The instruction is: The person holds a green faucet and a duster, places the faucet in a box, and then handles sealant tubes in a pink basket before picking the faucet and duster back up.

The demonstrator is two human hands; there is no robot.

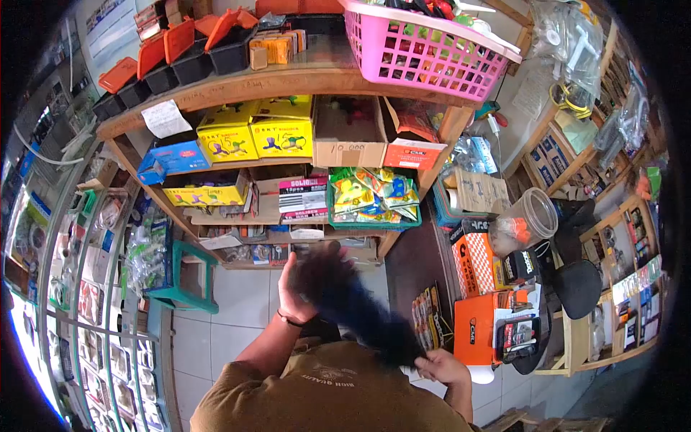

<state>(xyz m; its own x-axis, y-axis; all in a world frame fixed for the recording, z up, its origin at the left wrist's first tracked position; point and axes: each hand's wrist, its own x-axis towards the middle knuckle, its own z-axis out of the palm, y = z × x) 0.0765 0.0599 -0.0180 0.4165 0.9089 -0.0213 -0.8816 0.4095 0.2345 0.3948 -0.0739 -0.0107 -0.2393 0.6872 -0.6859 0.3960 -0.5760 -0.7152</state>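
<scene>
A dark blue-black fluffy duster (363, 309), blurred by motion, slants across in front of my chest. Its upper end lies against the palm of my left hand (294, 291), which is curled round it, with most of the fingers hidden behind the dark fluff. A dark band circles that wrist. Lower right, my right hand (443, 367) is closed on the duster's narrow lower end. An orange box (475, 327) stands just beyond my right hand.
Ahead is a wooden shelf (288, 81) with yellow boxes (282, 137), a green basket of packets (374, 198) and a pink basket (432, 54) on top. A green stool (188, 277) stands left, beside glass cases (93, 317). A clear jar (529, 219) stands right.
</scene>
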